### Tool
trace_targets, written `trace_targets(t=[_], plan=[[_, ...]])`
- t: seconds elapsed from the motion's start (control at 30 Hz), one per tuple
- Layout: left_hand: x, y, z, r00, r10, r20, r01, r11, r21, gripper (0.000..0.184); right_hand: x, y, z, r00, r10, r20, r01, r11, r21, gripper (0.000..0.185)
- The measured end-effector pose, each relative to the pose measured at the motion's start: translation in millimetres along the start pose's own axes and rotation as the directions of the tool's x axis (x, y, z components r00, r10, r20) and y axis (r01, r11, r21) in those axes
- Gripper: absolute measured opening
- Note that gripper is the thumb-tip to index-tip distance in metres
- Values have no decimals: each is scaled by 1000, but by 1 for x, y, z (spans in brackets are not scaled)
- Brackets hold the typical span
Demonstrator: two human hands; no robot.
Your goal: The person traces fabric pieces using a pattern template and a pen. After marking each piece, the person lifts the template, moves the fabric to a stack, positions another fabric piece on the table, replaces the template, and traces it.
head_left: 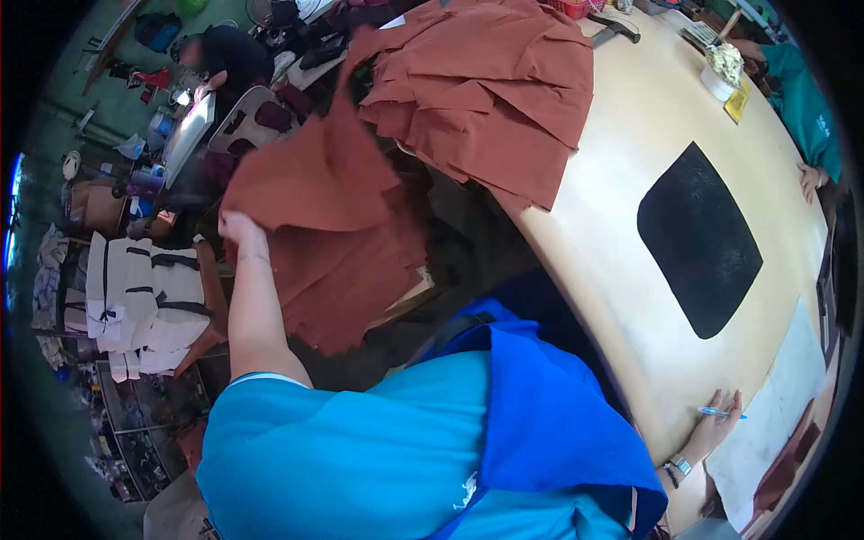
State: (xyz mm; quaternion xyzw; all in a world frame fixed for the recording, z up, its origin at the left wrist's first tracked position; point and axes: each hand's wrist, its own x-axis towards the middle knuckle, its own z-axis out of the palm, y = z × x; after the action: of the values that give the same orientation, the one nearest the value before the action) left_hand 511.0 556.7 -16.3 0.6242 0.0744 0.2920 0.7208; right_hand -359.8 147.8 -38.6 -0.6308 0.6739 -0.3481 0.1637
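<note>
My left hand [241, 227] is closed on the edge of a reddish-brown fabric sheet [310, 180], which hangs bent in the air and is partly blurred. Beneath it lies a stack of similar reddish-brown sheets [337, 288], low beside the table. My right hand [711, 432] rests at the near edge of the pale table [621, 297], with a light blue pen [723, 413] held across its fingers. Further up the table, a black panel [700, 243] lies flat, apart from both hands.
A heap of reddish-brown fabric [486, 99] overhangs the table's far left edge, near a hammer [614, 30]. A white tub [720, 79] stands by a co-worker's green sleeve [801, 99]. White sheeting [774, 405] lies at right. Another person [236, 63] sits in the back left.
</note>
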Motion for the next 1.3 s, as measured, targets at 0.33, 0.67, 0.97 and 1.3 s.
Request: trace_targets(t=[0.33,0.67,0.97,1.3], plan=[[-136,-1,31,754,346,559,-646,231,728,54,-3,-1,1,999,-7,-40,9,999,53,44],[-385,90,254,-345,510,788,-879,119,-462,32,-6,-14,2,991,-36,-131,30,998,-46,43],[-499,151,277,33,698,715,-501,631,-593,15,-8,-26,-1,993,14,-115,-23,997,-80,47],[-654,209,114,-502,739,449,245,620,-746,13,-39,-142,46,924,-382,-11,363,869,335,78]])
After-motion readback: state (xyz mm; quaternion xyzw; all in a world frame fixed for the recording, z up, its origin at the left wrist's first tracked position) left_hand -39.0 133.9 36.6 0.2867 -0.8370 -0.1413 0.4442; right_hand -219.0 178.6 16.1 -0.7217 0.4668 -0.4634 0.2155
